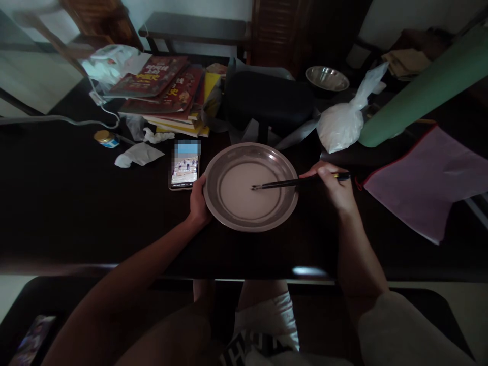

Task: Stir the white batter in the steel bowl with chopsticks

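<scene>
A round metal bowl (pixel 213 206) with a cloudy whitish liquid (pixel 244 201) in it rests on the dark table in front of me. My left hand (pixel 199 203) is closed on the bowl's left rim, fingers partly hidden behind it. From the right, my right hand (pixel 335 185) grips a pair of black chopsticks (pixel 284 183), held nearly level. Their tips reach the liquid near the middle of the bowl. Just left of the bowl, a phone (pixel 185 170) lies with its screen lit.
Stacked books (pixel 163 94), crumpled tissue (pixel 139 154) and a small jar (pixel 105 139) sit to the left. Behind the bowl stands a black object (pixel 269 99). A tied bag of white powder (pixel 341 124), green cylinder (pixel 423 91), second metal bowl (pixel 327 79) and purple mesh cloth (pixel 423 185) lie right.
</scene>
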{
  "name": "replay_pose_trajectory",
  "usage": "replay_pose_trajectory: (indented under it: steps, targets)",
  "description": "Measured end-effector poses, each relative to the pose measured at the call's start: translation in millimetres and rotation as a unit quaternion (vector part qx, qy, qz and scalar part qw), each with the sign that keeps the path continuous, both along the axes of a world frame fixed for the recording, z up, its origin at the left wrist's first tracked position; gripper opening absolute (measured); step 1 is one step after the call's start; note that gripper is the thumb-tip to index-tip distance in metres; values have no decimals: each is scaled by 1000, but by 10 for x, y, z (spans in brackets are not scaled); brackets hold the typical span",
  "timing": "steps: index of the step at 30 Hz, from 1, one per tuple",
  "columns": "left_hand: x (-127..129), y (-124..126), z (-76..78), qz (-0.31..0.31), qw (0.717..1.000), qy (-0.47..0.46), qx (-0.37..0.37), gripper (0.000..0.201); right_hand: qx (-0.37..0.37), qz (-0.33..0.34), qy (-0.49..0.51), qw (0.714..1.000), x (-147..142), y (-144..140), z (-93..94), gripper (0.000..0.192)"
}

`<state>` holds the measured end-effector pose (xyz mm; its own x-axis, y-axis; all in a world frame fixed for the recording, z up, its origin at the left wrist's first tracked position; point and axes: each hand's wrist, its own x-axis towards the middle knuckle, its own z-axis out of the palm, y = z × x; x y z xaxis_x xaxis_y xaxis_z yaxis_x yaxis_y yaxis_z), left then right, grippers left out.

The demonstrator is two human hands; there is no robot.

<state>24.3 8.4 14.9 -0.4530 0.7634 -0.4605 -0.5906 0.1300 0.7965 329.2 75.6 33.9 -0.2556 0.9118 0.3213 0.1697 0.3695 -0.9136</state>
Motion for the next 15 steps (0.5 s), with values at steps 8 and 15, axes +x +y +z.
replay_pose_trajectory:
  steps: [8, 15]
  targets:
    - [-2, 1, -38, 8, 1000, -4, 4, 28, -2, 30, -27, 999, -11, 7, -7, 34]
    - [-13, 8, -51, -6, 1000, -7, 9, 26, -6, 54, -10, 998, -6, 8, -21, 29]
